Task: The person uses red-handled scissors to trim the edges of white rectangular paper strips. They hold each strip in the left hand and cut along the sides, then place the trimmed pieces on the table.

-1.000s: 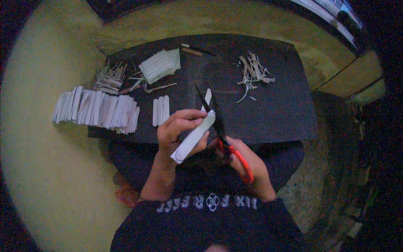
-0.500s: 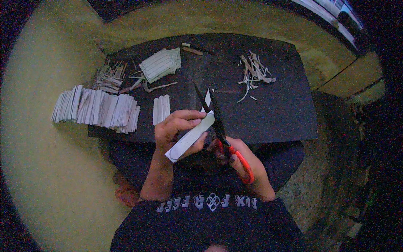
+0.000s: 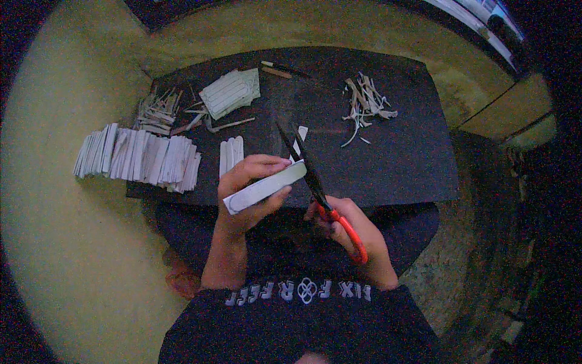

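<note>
The left hand (image 3: 251, 194) pinches a folded white paper strip (image 3: 265, 187) above the worktop (image 3: 388, 158). Beside the strip, the right hand (image 3: 351, 233) grips red-handled scissors (image 3: 315, 182), blades seemingly open.

One pair of scissors (image 3: 315, 182), two hands (image 3: 251, 188)

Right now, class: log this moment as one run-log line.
left hand: holds white paper stack | right hand: red-handled scissors, blades open at stack's end | surface: black board

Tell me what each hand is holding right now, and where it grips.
The left hand pinches a white strip stack across its middle, fingers over, thumb under. The right hand holds the scissors by their red handles, blades open at the stack's end.
</note>
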A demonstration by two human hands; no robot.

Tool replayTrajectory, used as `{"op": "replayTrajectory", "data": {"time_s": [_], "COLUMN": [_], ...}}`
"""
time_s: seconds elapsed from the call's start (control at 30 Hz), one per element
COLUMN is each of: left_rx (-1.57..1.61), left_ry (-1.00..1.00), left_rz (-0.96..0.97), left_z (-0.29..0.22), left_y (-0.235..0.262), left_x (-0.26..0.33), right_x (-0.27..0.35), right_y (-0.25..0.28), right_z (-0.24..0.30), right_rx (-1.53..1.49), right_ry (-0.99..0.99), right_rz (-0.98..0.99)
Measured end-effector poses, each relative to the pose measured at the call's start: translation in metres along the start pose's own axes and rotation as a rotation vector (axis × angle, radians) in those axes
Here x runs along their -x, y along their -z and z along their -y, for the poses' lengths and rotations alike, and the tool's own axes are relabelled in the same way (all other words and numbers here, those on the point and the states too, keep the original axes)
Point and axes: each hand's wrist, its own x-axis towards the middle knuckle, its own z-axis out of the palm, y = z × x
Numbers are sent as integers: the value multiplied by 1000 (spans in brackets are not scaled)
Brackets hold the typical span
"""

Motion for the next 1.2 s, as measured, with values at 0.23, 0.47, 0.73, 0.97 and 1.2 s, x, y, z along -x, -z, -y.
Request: {"op": "replayTrajectory", "data": {"time_s": [0.23, 0.47, 0.73, 0.97, 1.2], "left_rx": [121, 138, 219, 265, 243], "left_ry": [138, 218, 287, 386, 396], "left_rz": [20, 28, -24, -55, -48], "left_z": [-5, 0, 7, 0, -2], "left_y": [5, 6, 3, 2, 3], "left_x": [-2, 0, 9, 5, 4], "right_x": [5, 5, 2, 0, 3], "right_y": [-2, -1, 3, 5, -1], "right_z": [-4, -4, 0, -9, -10], "right_rx": [86, 125, 90, 87, 67], "right_ry": [-27, -38, -47, -41, 4], "right_rz": [-107, -105, -56, -14, -89]}}
